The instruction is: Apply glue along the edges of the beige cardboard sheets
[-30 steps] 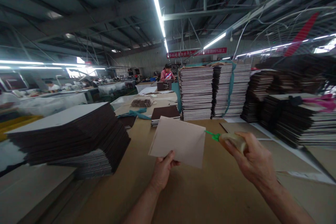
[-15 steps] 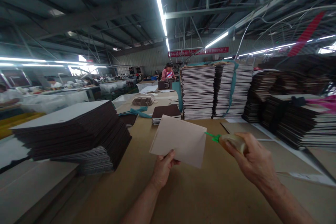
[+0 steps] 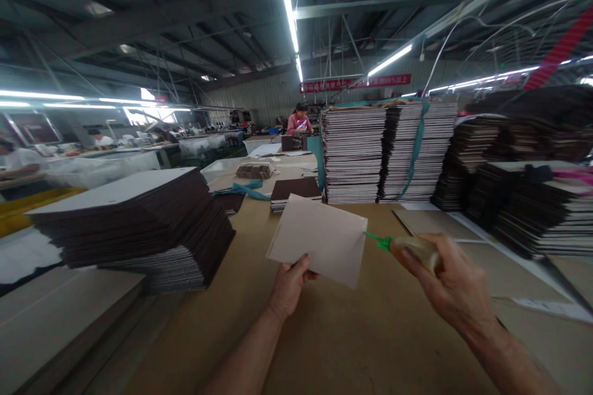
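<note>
My left hand pinches the lower edge of a pale beige board, thumb on top and fingers beneath, holding it tilted above the brown table. In my right hand is a squeeze bottle, lying sideways with its green nozzle pointing left at the board's right edge. The nozzle tip is close to that edge; whether they touch I cannot tell. Behind the board sits a small stack of dark brown boards.
A tall stack of dark boards stands at the left. Strapped stacks rise at the back, with more stacks at the right. Teal straps lie behind the table's middle. A person sits farther back.
The view has shifted slightly, so the surroundings sit a little differently in the picture. Both hands keep their holds, and the nozzle remains near the board's right edge.
</note>
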A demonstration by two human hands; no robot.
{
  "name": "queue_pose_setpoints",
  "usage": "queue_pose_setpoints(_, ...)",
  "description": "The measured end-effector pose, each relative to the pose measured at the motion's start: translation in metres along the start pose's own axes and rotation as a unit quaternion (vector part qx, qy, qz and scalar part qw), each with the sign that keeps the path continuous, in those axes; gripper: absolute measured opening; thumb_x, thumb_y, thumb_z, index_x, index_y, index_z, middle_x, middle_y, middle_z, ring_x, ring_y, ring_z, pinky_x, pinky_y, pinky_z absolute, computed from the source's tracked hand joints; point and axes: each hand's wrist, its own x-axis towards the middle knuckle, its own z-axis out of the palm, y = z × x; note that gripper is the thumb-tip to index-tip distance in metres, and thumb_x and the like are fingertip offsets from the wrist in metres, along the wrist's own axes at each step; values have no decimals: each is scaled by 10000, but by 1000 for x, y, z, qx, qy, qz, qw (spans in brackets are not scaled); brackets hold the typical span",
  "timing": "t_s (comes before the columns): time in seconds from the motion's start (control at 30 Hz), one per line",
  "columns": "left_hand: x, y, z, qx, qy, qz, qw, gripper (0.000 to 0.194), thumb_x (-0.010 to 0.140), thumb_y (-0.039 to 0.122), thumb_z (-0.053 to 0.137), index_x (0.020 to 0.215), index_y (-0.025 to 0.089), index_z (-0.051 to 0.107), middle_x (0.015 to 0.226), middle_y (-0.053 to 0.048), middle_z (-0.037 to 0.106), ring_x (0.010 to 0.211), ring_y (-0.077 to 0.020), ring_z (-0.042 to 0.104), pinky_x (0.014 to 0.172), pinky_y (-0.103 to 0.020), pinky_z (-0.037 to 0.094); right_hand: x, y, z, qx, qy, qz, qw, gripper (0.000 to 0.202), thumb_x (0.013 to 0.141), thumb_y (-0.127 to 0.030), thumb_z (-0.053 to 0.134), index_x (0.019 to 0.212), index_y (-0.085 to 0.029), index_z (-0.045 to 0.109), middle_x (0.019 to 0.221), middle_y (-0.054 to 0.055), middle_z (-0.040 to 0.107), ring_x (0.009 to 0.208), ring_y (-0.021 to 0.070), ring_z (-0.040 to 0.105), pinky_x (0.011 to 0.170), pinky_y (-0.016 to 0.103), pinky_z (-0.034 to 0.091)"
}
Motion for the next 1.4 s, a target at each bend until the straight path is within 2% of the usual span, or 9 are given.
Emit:
queue_pose_setpoints(0.07,0,0,0,-4,6,4,1000,375,615,351,804,909,162,667,870,-55,692,687,-180,632,533,-275,525,1,0,0,-7,3,0,1000,465,906,-638,434,1010,-196,534,888,61,601,708,224,588,588,315,422)
queue_pose_setpoints(0.23,1,0,0,1,-10,0,1000,359,647,349,788,917,142,674,875,-70,687,693,-181,624,531,-278,530,-4,-1,1,21,-43,12,999,414,917,-603,453,1011,-209,540,900,36,591,645,187,573,586,301,418)
queue_pose_setpoints(0.47,1,-2,-1,-2,-13,6,1000,340,677,337,776,925,136,661,870,-68,677,701,-174,617,528,-265,534,-1,2,1,29,12,32,999,476,873,-631,509,1039,-186,540,902,56,582,700,222,557,606,313,404)
queue_pose_setpoints(0.6,3,-4,-2,-8,-3,8,1000,333,686,334,770,913,122,651,848,-69,677,695,-174,620,531,-267,534,-10,5,5,63,87,66,992,465,846,-630,544,1014,-198,566,887,51,576,752,235,554,637,317,415)
queue_pose_setpoints(0.67,4,-4,-1,-15,14,10,1000,343,679,340,775,907,118,645,836,-67,679,677,-172,621,528,-272,535,-17,9,9,79,100,71,989,471,829,-635,559,1008,-201,579,891,49,583,756,237,559,641,319,420)
queue_pose_setpoints(0.9,4,-2,-1,-30,38,4,999,349,644,328,803,880,129,638,845,-54,684,665,-169,628,524,-277,537,-32,19,22,92,33,101,990,499,825,-664,544,1019,-205,579,854,31,589,683,219,557,592,317,418)
queue_pose_setpoints(1.07,3,0,-1,-35,30,5,999,358,634,327,810,885,134,643,865,-51,689,680,-174,637,519,-275,536,-37,17,26,91,12,53,994,450,868,-622,528,1042,-208,547,921,31,576,679,186,548,588,291,429)
queue_pose_setpoints(1.23,3,-1,-1,-36,16,2,999,349,644,321,805,897,135,653,860,-47,691,680,-171,638,514,-271,535,-38,17,27,53,16,1,998,426,909,-581,498,1083,-193,527,936,49,582,597,158,522,517,267,411)
queue_pose_setpoints(1.4,4,-1,-2,-39,21,3,999,351,638,318,808,890,130,652,859,-55,692,682,-175,639,518,-271,536,-41,14,21,53,-79,-4,995,406,916,-582,484,1062,-205,526,930,34,593,525,137,516,517,277,435)
